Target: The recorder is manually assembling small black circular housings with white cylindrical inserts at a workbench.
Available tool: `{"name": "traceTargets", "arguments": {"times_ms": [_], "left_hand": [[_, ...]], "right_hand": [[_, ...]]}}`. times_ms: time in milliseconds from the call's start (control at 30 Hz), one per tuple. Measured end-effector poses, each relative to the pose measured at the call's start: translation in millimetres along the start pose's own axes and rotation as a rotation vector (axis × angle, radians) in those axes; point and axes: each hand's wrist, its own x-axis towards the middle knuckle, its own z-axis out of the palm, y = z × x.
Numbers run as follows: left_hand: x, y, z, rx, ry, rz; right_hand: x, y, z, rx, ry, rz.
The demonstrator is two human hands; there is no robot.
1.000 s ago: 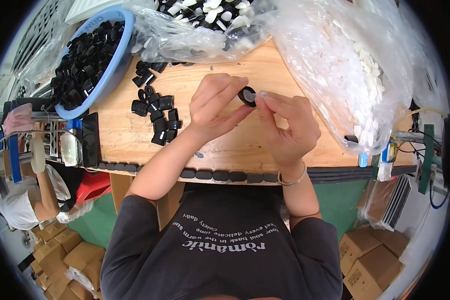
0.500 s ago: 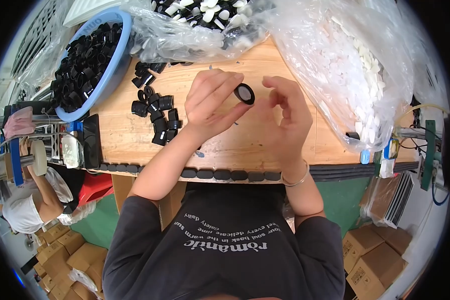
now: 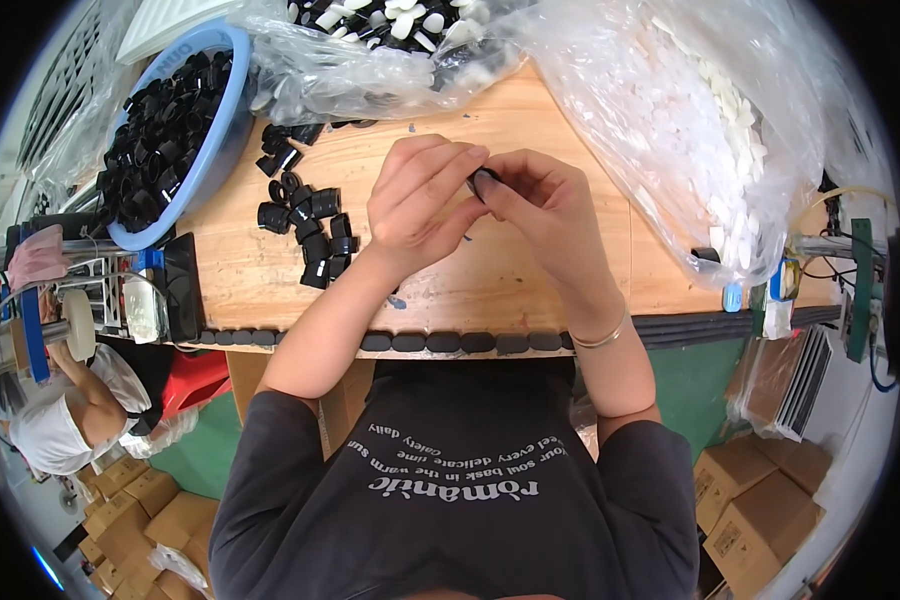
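Both hands meet above the wooden bench. The left hand and right hand pinch closed on one small black ring cap, probably light, rigid plastic, best gripped at its rim.

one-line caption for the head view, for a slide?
Both hands, left and right, pinch a small black ring over a wooden bench, beside loose black caps.

Both hands on a small black ring above wooden table
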Motion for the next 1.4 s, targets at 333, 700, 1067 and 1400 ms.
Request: {"name": "traceTargets", "arguments": {"times_ms": [333,700,1067,1400], "left_hand": [[-2,-1,2,0.016,-0.013,-0.028],[-4,-11,-3,0.043,0.005,-0.375],[-5,-19,-1,-0.001,-0.071,-0.308],[-2,-16,-3,-0.039,-0.041,-0.265]], "right_hand": [[10,11,-1,0.076,0.052,-0.029],[76,-29,-193,-0.847,0.624,-0.254],[136,-17,-239,-1.634,0.136,-0.07],[87,-29,-183,-1.714,0.503,-0.382]]}}
